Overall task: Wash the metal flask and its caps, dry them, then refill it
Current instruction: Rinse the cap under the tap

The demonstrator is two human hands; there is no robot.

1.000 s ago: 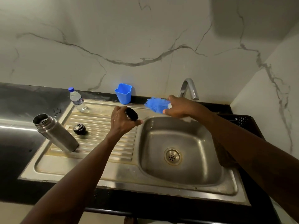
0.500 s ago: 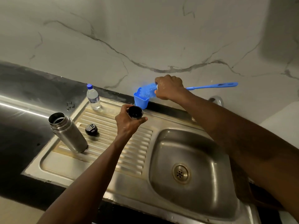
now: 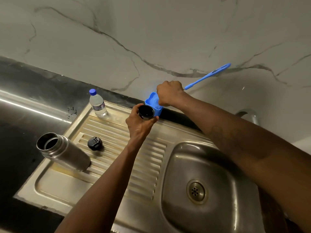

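The open metal flask (image 3: 64, 153) stands on the left of the ribbed draining board (image 3: 117, 148), its mouth uncovered. A black inner cap (image 3: 94, 143) lies on the ribs just right of it. My left hand (image 3: 139, 123) grips the black cup-shaped outer cap (image 3: 146, 111), its hollow side facing me, above the board's far edge. My right hand (image 3: 170, 94) grips a blue bottle brush (image 3: 207, 76) near its head. The bristles are down inside a blue plastic cup (image 3: 155, 106) by the wall, directly behind the cap.
A small water bottle (image 3: 97, 103) with a blue lid stands at the board's far left corner. The sink basin (image 3: 210, 182) with its drain lies lower right, and the tap (image 3: 247, 115) shows behind my right forearm. Dark countertop (image 3: 20, 115) extends left.
My right hand carried the brush from over the basin leftward to the blue cup and pushed the bristles down into it. My left hand kept the outer cap and raised it close to the cup.
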